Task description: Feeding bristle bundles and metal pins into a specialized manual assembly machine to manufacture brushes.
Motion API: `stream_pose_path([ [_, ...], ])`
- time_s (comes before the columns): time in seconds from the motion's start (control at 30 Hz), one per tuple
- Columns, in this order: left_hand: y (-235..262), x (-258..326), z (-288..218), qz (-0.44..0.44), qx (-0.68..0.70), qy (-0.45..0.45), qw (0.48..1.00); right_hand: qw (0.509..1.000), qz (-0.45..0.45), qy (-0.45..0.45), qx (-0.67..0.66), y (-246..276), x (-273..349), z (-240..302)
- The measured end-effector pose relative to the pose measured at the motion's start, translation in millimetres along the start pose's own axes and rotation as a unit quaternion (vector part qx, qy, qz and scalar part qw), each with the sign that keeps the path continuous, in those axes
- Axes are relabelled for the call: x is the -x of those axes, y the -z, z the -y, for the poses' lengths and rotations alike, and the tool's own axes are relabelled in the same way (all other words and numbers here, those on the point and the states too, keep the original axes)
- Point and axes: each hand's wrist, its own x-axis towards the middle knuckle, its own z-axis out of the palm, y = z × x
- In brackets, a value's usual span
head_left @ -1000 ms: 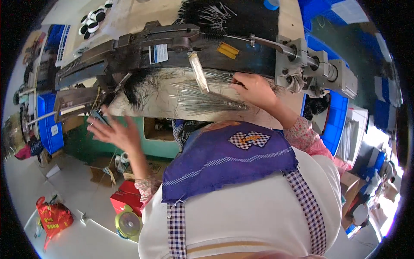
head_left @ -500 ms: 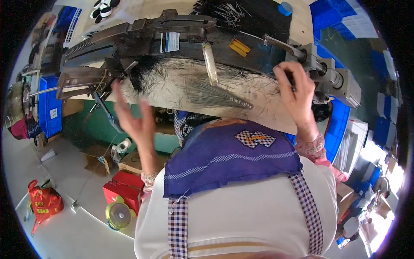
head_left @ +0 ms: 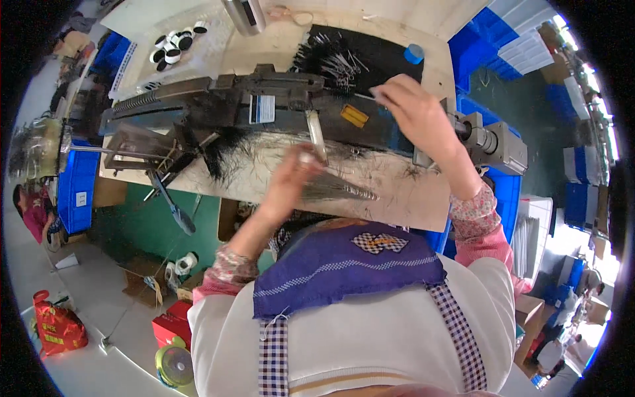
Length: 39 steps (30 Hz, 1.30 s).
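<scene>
My left hand [head_left: 286, 184] is smeared by motion, its fingers beside the lower end of a silver-wrapped lever [head_left: 315, 135]. I cannot tell whether they touch it. Partly behind this hand, a bundle of thin dark wires or bristles [head_left: 347, 188], bound at its right end, lies on the worktable [head_left: 413, 198]. Over the right part of a dark metal machine [head_left: 218, 99], my right hand [head_left: 423, 118] has its fingertips closed at a thin metal rod [head_left: 362, 96]. The palm side of that hand is hidden.
A yellow block [head_left: 354, 116] and a white label [head_left: 262, 109] sit on the machine. Behind are scissor-like tools [head_left: 340, 66] on a black mat, a blue round lid [head_left: 414, 54] and white-and-black rings [head_left: 173, 47]. Dark loose fibres [head_left: 228, 145] litter the table. A grey motor-like housing [head_left: 503, 149] stands right.
My left hand has moved right, from the machine's left side to the silver-wrapped lever. My right hand has gone forward and left to the rod. The whole view has shifted, showing more of the table's back.
</scene>
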Motion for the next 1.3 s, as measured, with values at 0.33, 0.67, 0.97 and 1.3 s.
stream_pose_path([
  [0.33,-14,6,-105,0.097,0.369,0.079,0.921,0.987,0.063,0.094,0.113,-19,-14,-1],
  [0.67,10,5,-63,0.103,-0.275,-0.236,0.926,0.983,0.076,0.026,0.166,-44,-65,-35],
  [0.97,-51,-113,-64,0.136,-0.408,-0.216,0.876,0.986,0.151,0.054,-0.037,7,-28,-25],
  [1.3,-3,-78,-112,-0.053,-0.669,-0.518,0.530,0.984,0.035,0.089,-0.150,-37,-54,-1],
])
